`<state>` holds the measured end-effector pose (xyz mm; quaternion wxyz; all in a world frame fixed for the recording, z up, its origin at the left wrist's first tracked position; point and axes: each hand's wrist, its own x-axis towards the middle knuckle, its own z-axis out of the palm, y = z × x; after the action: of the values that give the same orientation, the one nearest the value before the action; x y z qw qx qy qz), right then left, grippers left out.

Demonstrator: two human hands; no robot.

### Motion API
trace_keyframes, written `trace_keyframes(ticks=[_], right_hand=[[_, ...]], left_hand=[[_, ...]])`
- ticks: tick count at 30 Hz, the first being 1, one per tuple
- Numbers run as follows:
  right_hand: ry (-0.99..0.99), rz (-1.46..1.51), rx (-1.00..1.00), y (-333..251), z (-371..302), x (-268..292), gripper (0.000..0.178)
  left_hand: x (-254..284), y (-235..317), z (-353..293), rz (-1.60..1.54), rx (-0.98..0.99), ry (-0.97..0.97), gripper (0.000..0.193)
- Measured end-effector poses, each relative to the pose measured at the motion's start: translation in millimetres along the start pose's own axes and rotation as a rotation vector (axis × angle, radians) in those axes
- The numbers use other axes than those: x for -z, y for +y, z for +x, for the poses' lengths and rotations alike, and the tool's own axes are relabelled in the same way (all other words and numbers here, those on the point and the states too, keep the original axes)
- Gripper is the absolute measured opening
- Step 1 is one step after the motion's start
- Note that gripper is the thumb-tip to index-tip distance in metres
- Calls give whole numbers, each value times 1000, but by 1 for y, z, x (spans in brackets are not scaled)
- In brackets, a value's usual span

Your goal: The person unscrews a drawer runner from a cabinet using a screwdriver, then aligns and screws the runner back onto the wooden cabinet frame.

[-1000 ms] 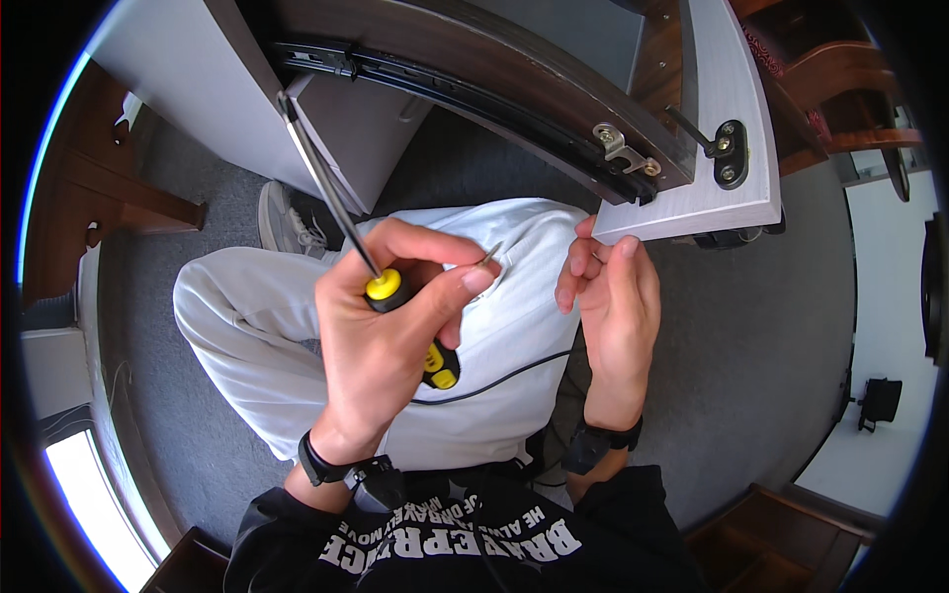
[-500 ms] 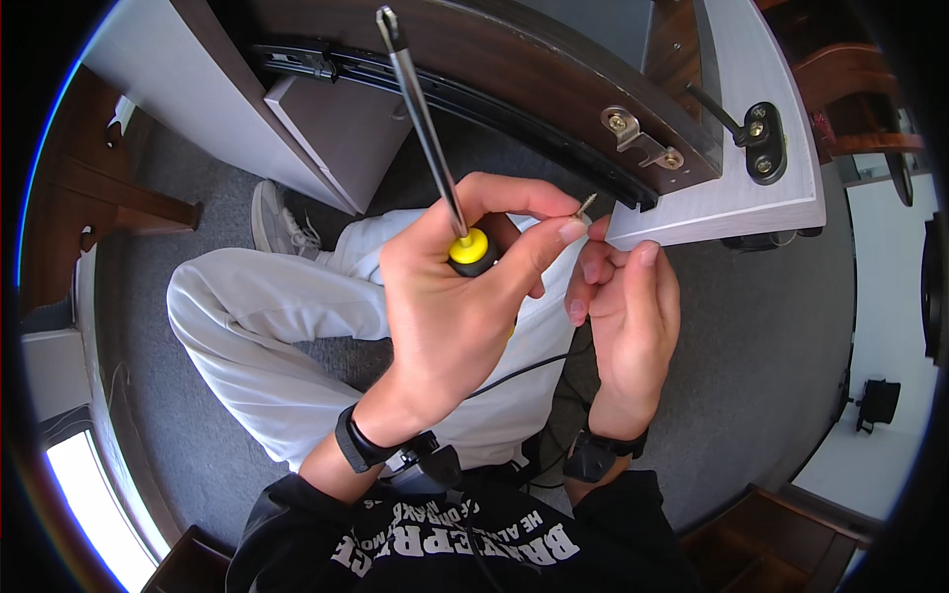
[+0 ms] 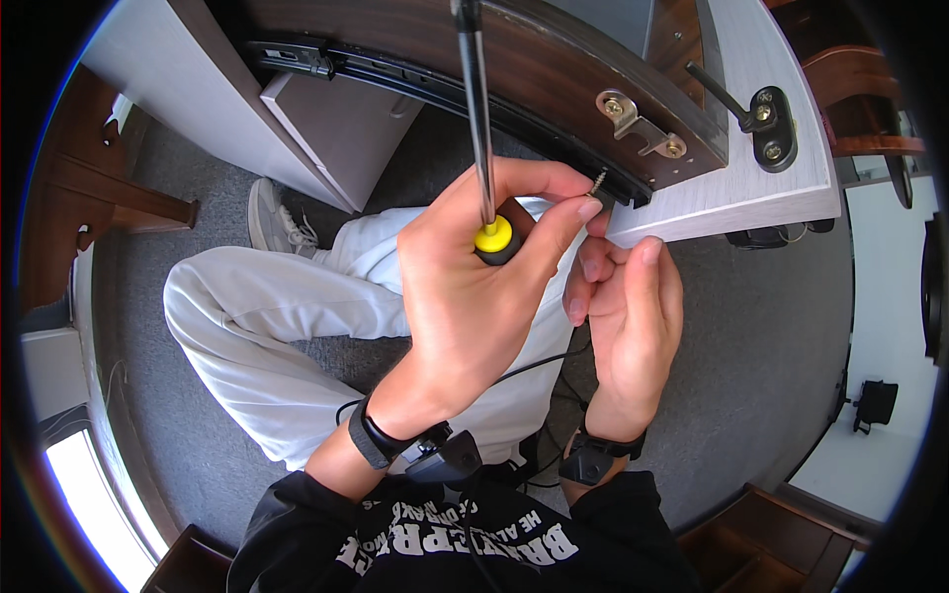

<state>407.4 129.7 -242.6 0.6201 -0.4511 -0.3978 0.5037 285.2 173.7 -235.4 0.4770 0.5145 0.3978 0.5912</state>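
Note:
My left hand [image 3: 465, 306] is closed around the yellow-and-black handle of a screwdriver [image 3: 495, 240], its steel shaft pointing up and away. Between the thumb and index finger of that same hand is a small screw [image 3: 599, 183], tip upward, close to the end of a black drawer slide [image 3: 554, 148]. The slide runs along the dark wooden drawer side [image 3: 534, 69]. My right hand [image 3: 633, 326] has curled fingers and thumb at the lower corner of the light drawer front [image 3: 692, 212], gripping its edge. Part of its fingers is hidden behind the panel.
A metal bracket [image 3: 643, 127] is screwed to the drawer side. On the drawer front sits a black lock fitting [image 3: 774, 138] with a protruding rod. A light cabinet panel [image 3: 336, 138] stands at the far left. Cables [image 3: 563, 390] lie by my legs on grey carpet.
My left hand has moved right and slightly away, bringing the screw up beside the slide's end. The screwdriver shaft has swung more upright. My right hand stays at the panel corner.

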Motion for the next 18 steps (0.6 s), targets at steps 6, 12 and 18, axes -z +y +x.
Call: trace_keyframes(ticks=[6,12,18], right_hand=[[-2,6,-3,-3,3,-4,35],[1,9,-10,-8,3,-6,35],[3,4,-9,-14,5,-11,35]], left_hand=[[-1,0,5,64,-61,-2,12],[0,3,8,82,-65,8,12],[0,12,12,130,-69,0,13]])
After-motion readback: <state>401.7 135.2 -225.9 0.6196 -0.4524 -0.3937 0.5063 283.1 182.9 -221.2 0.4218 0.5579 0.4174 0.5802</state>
